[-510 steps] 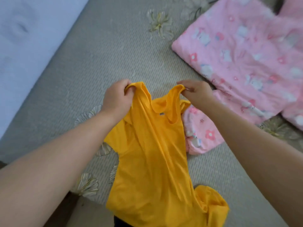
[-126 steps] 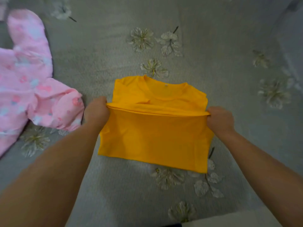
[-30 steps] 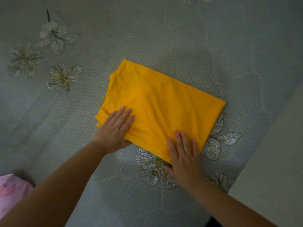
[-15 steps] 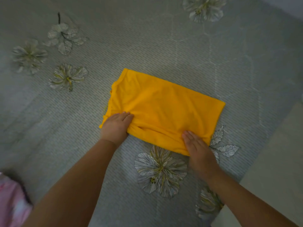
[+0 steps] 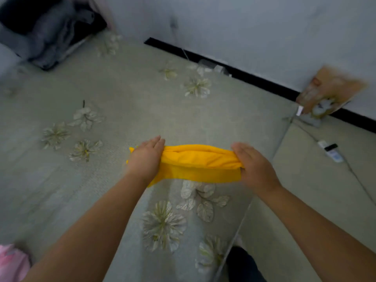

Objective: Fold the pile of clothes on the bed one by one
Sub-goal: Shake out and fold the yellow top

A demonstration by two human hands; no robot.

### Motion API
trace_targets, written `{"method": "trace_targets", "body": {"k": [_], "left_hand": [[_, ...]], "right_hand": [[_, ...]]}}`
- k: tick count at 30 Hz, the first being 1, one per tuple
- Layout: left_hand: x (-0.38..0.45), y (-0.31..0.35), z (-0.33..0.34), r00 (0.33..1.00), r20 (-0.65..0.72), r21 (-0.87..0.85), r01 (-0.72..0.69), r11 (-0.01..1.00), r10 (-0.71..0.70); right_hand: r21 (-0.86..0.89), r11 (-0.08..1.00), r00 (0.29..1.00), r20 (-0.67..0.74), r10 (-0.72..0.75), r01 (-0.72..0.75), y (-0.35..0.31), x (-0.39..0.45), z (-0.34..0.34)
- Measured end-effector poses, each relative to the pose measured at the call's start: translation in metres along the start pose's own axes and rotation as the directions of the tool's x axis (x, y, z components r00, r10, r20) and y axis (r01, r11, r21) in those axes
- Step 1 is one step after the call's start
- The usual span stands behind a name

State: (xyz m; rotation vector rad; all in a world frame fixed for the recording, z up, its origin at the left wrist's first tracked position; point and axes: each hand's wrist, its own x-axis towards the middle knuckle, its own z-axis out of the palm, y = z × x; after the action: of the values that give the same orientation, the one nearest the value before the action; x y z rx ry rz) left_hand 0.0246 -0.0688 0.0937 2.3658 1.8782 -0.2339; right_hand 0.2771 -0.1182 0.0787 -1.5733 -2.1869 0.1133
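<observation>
A yellow shirt (image 5: 199, 161), folded into a narrow band, is held a little above the grey flowered bed cover (image 5: 122, 98). My left hand (image 5: 145, 157) grips its left end with the fingers laid over the top. At the right end my right hand (image 5: 254, 167) holds the shirt the same way. One layer of the shirt hangs loose along the near edge. A pink patterned garment (image 5: 12, 263) shows at the bottom left corner.
A dark heap of clothes (image 5: 46, 31) lies at the far left corner of the bed. The wall (image 5: 244, 27) runs along the far side. On the floor to the right stand a brown packet (image 5: 329, 96) and a small white device (image 5: 330, 152) with a cable.
Both hands were pressing the shirt's near edge on the bed. Now they have taken hold of its two ends and raised it. The view has tilted up to the wall.
</observation>
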Motion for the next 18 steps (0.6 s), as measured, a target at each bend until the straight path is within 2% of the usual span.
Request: {"method": "trace_targets", "body": {"k": [5,7,9,13,18], "left_hand": [[0.030,0.102,-0.078,0.997,-0.036,0.036,-0.065,0.997,0.066],[0.045,0.152,-0.112,0.994,-0.081,0.050,-0.071,0.996,0.075],[0.064,0.204,-0.147,0.987,-0.141,0.071,-0.072,0.995,0.082],[0.098,0.307,-0.218,0.949,-0.259,0.083,-0.163,0.983,0.179],[0.132,0.405,-0.294,0.866,-0.410,0.116,-0.260,0.959,0.285]], "right_hand": [[0.052,0.992,0.992,-0.031,0.119,-0.117,0.079,0.007,-0.103],[0.058,0.980,0.981,0.045,0.186,-0.189,0.124,0.008,-0.147],[0.051,0.980,0.978,0.088,0.190,-0.195,0.168,0.008,-0.194],[-0.029,0.980,0.980,0.018,0.197,-0.197,0.248,0.005,-0.292],[-0.159,0.965,0.975,-0.101,0.197,-0.211,0.323,0.012,-0.400]]}}
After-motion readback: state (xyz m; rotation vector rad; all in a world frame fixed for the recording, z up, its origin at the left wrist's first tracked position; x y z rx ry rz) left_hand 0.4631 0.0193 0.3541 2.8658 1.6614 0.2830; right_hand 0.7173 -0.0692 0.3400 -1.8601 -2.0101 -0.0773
